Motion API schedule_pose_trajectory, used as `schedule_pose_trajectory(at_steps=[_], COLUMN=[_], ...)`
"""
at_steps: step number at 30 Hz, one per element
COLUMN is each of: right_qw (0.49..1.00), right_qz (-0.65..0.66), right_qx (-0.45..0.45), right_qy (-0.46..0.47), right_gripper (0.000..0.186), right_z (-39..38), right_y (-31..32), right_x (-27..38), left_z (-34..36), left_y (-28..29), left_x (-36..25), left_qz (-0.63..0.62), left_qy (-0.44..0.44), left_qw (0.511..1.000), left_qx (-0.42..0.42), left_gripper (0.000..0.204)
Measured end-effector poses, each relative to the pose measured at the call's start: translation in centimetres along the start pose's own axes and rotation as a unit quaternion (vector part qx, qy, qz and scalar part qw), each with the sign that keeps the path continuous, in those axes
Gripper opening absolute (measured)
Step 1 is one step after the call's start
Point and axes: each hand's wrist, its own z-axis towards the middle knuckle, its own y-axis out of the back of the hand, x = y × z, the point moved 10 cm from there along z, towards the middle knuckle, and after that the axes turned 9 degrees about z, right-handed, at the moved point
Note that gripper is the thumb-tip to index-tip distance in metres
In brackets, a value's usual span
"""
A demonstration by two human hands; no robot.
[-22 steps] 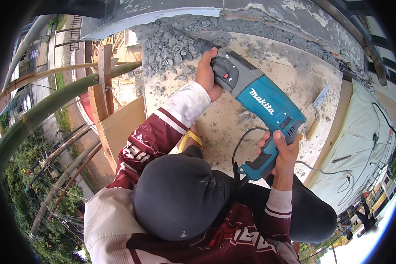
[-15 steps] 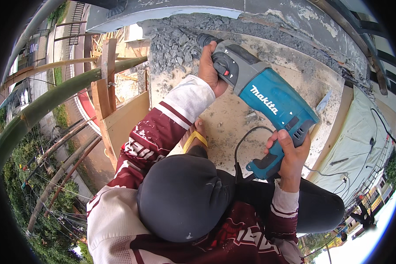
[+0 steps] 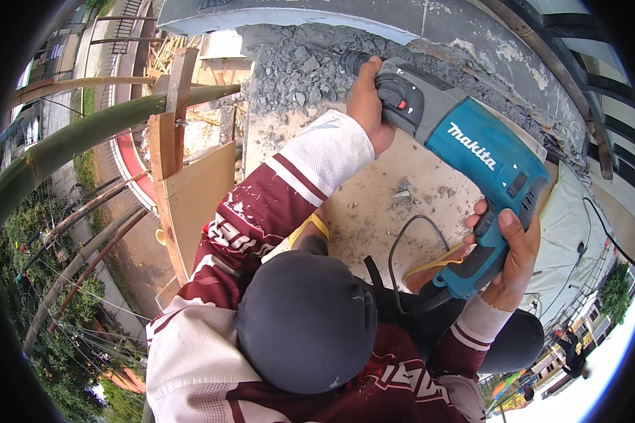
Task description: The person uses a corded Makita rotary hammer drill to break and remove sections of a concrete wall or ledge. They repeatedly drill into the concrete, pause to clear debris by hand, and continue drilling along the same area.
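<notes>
A teal and grey rotary hammer drill (image 3: 458,134) lies across the upper middle, chuck (image 3: 353,62) to the upper left at broken grey rubble (image 3: 296,81), where its bit is hard to make out. My left hand (image 3: 374,109) grips the drill's front behind the chuck. My right hand (image 3: 508,247) is closed round the rear handle, with fingers at the trigger. A black cord (image 3: 413,218) loops below it onto a dusty pale board (image 3: 353,183). My sandalled feet (image 3: 310,229) rest on the board, beside and under my dark-clad knees (image 3: 303,317).
A chipped grey concrete ledge (image 3: 458,28) runs along the top, with dark metal bars (image 3: 600,84) at right. Bamboo poles (image 3: 63,141), upright timbers and plywood (image 3: 197,197) border the drop to street and trees on the left. A pale sheet (image 3: 571,261) carrying cables lies right.
The drill and both my hands have moved right in the picture, with the front end slightly higher. More of a second sandalled foot shows, and the right-side sheet is more hidden behind the drill.
</notes>
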Motion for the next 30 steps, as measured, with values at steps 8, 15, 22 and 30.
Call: schedule_pose_trajectory(at_steps=[8, 15, 22, 30], right_qw=[0.995, 0.873, 0.863, 0.862], right_qz=[-0.083, -0.375, -0.381, -0.361], right_qx=[-0.014, 0.174, 0.218, 0.203], right_qy=[0.053, 0.260, 0.251, 0.292], right_gripper=[0.071, 0.090, 0.097, 0.101], right_z=[-5.5, -11.1, -10.1, -9.0], right_y=[3.9, 0.8, -3.7, -4.7], right_x=[-5.1, -11.7, -15.2, -16.8], left_z=[-4.2, -5.3, -5.6, -3.7], left_y=[1.0, 6.6, 9.6, 11.8], left_x=[2.2, 1.1, 2.0, 1.4], left_qz=[0.077, 0.189, 0.129, 0.101], left_qy=[0.110, 0.129, 0.149, 0.148], left_qw=[0.990, 0.973, 0.973, 0.977], left_qx=[0.043, 0.011, 0.120, 0.118], left_gripper=[0.050, 0.059, 0.062, 0.059])
